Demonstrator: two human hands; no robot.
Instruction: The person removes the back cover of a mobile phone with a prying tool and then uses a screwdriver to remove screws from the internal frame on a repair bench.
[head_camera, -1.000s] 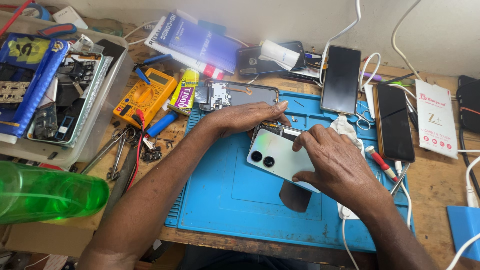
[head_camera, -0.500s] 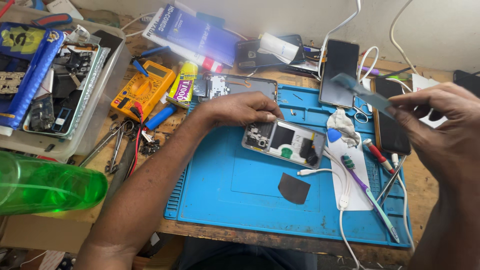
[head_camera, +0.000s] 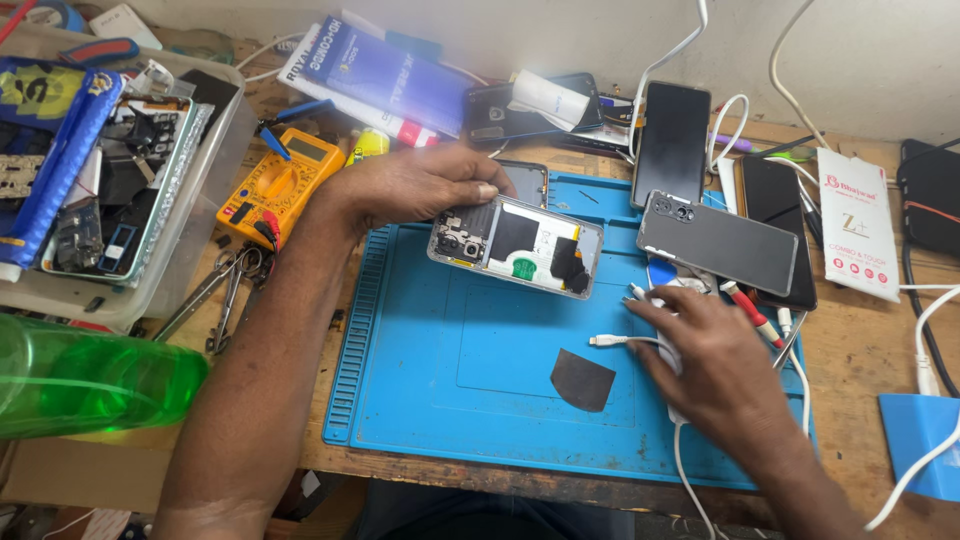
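Wooden workbench (head_camera: 870, 330), cluttered, set against a pale wall (head_camera: 860, 50). A blue work mat (head_camera: 450, 390) covers the middle of the bench.

Left hand (head_camera: 415, 185) rests palm down at the far left edge of the mat, fingers curled over the near end of an opened phone (head_camera: 515, 245), gripping it. The phone lies flat on the mat, back cover off, circuit boards and black shielding showing. It reaches from under the left hand toward the right hand.

Right hand (head_camera: 715, 360) sits palm down on the right part of the mat, fingers loosely spread over a white cable (head_camera: 612, 341) and a white tool lying under the palm. I cannot tell whether it grips anything. Just beyond its fingertips lies a grey back cover (head_camera: 720, 245), tilted, resting on other items. A small dark patch (head_camera: 582, 380) lies on the mat just left of this hand.

Left of the left hand: a yellow multimeter (head_camera: 280, 185), then a clear plastic bin (head_camera: 150, 260) of phone parts. Pliers (head_camera: 215, 290) lie beside the left forearm. A green bottle (head_camera: 80, 385) sits at the near left.

Beyond both hands, by the wall: a blue box (head_camera: 385, 70) and several dark phones (head_camera: 672, 130). Right of the right hand: a white packet (head_camera: 857, 225).
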